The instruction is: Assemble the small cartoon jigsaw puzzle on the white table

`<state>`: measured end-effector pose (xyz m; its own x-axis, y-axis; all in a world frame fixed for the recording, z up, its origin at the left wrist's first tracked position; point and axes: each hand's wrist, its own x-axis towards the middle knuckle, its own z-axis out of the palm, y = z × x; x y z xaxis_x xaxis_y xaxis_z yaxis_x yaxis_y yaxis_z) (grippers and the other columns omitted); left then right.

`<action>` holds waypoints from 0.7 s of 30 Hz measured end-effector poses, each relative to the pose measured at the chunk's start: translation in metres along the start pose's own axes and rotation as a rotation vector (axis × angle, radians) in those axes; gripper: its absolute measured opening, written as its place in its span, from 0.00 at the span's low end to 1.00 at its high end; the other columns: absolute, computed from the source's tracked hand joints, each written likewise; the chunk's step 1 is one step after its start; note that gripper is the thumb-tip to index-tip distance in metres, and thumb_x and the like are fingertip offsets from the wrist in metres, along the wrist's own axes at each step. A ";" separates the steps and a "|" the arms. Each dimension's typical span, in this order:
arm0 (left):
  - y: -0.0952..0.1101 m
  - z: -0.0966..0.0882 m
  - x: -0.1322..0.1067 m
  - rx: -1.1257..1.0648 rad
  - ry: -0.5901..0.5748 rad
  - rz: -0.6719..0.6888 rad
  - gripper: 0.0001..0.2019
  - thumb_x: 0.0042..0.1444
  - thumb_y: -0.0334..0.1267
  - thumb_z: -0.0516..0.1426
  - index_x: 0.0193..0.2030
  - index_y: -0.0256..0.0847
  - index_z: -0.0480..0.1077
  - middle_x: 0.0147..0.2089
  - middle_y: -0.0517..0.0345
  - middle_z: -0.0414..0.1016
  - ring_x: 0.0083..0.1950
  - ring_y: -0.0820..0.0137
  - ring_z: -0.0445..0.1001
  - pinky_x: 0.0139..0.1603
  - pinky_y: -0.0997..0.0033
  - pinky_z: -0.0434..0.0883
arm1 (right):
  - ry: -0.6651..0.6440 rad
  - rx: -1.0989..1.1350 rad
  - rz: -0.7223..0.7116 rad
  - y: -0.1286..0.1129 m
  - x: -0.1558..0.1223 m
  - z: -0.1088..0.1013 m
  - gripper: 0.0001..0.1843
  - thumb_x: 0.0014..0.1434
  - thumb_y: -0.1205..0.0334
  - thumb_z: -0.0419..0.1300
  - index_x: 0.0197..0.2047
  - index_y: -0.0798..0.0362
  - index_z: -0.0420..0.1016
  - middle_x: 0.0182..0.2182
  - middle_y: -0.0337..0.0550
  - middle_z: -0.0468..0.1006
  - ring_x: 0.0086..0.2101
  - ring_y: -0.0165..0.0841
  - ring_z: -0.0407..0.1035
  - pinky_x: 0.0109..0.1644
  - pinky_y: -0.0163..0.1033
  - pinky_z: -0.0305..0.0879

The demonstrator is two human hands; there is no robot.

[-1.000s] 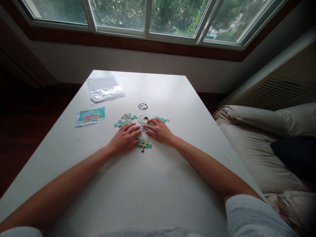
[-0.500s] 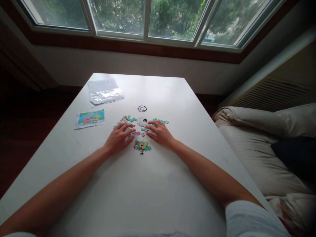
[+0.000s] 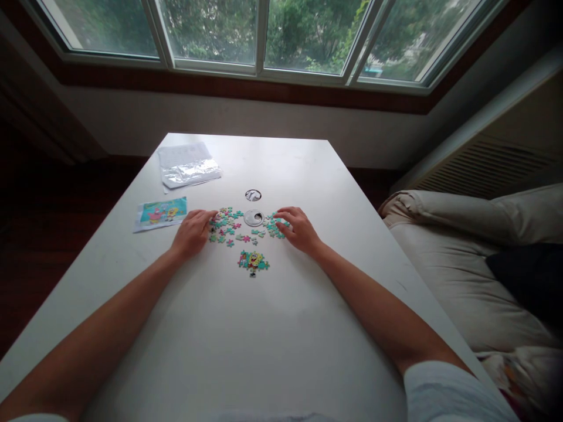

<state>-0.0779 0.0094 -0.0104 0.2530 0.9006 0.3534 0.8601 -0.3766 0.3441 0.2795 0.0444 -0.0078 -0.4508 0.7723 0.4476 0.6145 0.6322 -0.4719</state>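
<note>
Loose jigsaw pieces lie left of the middle of the white table. My left hand rests at their left edge, fingers stretched out and holding nothing I can see. A second group of mostly turquoise pieces lies to the right. Over its right side is my right hand, its fingers spread and partly covering the pieces. Nearer me sits a joined section of the puzzle with a yellow cartoon figure. Between the two groups is a round clear lid or dish.
Behind the round item lies a shiny disc. A printed picture sheet is on the table's left side, with a clear plastic bag and papers beyond it. A beige sofa stands along the right.
My hands have moved apart: the left one leftward, off the loose pieces, and the right one to the right. More pieces of both groups now show. The joined section stays put.
</note>
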 end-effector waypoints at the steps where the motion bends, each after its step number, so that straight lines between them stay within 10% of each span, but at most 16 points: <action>1: -0.004 0.000 0.000 -0.025 0.002 0.003 0.21 0.70 0.35 0.44 0.62 0.41 0.71 0.57 0.51 0.77 0.63 0.60 0.68 0.68 0.56 0.64 | 0.017 -0.002 0.024 0.006 0.001 -0.002 0.13 0.68 0.57 0.57 0.52 0.47 0.79 0.52 0.48 0.77 0.54 0.43 0.67 0.62 0.52 0.62; 10: -0.011 0.002 0.000 -0.074 -0.075 0.076 0.27 0.59 0.26 0.47 0.63 0.43 0.70 0.63 0.53 0.73 0.65 0.61 0.68 0.69 0.56 0.64 | 0.100 -0.014 0.266 0.047 0.005 -0.012 0.15 0.65 0.62 0.55 0.50 0.50 0.79 0.48 0.49 0.78 0.51 0.44 0.69 0.61 0.51 0.65; 21: -0.009 -0.005 0.000 -0.025 -0.028 0.039 0.21 0.64 0.30 0.48 0.57 0.44 0.75 0.57 0.52 0.76 0.58 0.58 0.70 0.63 0.55 0.67 | 0.016 -0.054 0.235 0.051 0.002 -0.008 0.17 0.65 0.61 0.54 0.53 0.47 0.78 0.51 0.47 0.79 0.52 0.44 0.70 0.61 0.54 0.64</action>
<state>-0.0877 0.0122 -0.0094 0.2988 0.8906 0.3429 0.8379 -0.4168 0.3523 0.3158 0.0775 -0.0249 -0.2810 0.8967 0.3422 0.7353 0.4302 -0.5237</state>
